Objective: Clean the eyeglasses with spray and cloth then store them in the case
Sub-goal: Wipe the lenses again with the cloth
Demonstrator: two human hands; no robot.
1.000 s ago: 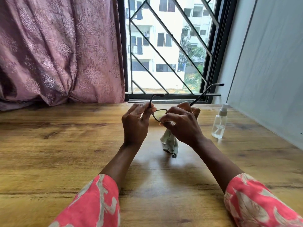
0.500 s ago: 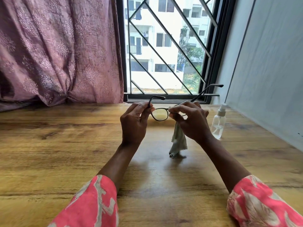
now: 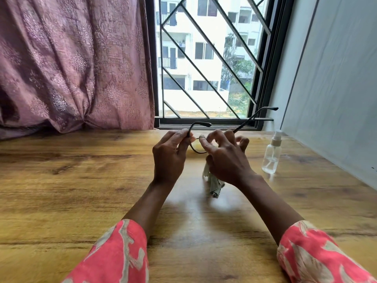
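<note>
Both hands hide most of the one pair of thin black-framed eyeglasses (image 3: 195,149) above the wooden tabletop (image 3: 81,190): left hand (image 3: 170,158) pinches the frame, right hand (image 3: 225,160) clutches one crumpled pale cloth (image 3: 214,185); one clear plastic spray bottle (image 3: 272,155) stands right of the eyeglasses

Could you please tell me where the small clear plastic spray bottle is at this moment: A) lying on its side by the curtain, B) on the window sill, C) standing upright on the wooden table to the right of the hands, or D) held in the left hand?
C: the small clear plastic spray bottle stands upright on the wooden table, apart from the right hand, which holds the pale cloth.
</note>
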